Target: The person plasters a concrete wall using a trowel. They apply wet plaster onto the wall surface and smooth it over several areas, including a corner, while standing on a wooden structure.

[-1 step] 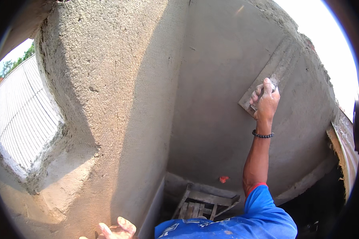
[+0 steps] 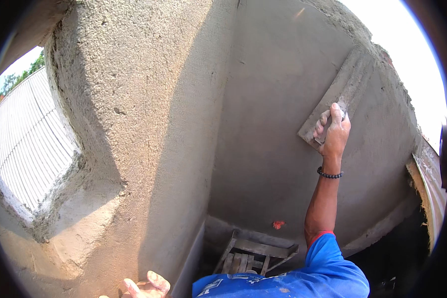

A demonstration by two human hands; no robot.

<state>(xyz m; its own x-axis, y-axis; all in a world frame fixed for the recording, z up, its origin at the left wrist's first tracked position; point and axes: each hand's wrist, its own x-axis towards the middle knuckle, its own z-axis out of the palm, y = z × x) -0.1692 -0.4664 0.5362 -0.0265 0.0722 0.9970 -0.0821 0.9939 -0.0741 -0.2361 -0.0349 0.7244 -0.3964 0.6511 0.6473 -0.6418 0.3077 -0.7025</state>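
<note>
Your right hand is closed around the handle of the long float, pressed flat on the grey plastered wall, high up near the corner. Keep the blade flat and the pressure even (no digging with an edge). Your left hand rests open on the rough pillar below.

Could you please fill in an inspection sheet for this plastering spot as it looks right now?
Surface: grey plastered wall, rough on the left face, smoother in the corner.
Job's things: long float pressed flat on the wall.
Clutter: wooden frame below; small red object.
Grips: right hand closed on the float; left hand resting on the wall edge.
Cables: nothing seen.
Surroundings: corrugated roof, trees, bright sky.
</note>
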